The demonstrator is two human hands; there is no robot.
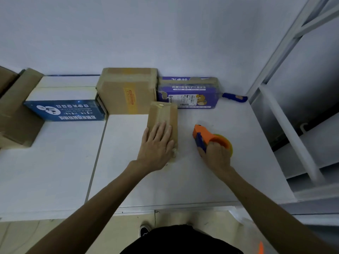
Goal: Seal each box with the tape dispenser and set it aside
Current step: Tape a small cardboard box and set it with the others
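While the left hand (157,143) presses spread fingers (161,131) flat on the small box (165,114) mid-surface (201,180), the right hand (216,156) grips the tape dispenser (205,138) beside it. The tape end (174,153), seemingly loose, could wrinkle.

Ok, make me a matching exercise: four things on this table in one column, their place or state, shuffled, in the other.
1. small brown box
2. tape dispenser
3. purple box
4. blue-handled tool

A. gripped by the right hand
B. lying farthest right, near the wall
C. under the flat left hand
D. against the wall, bearing a white label

Pairs: 1-C, 2-A, 3-D, 4-B.
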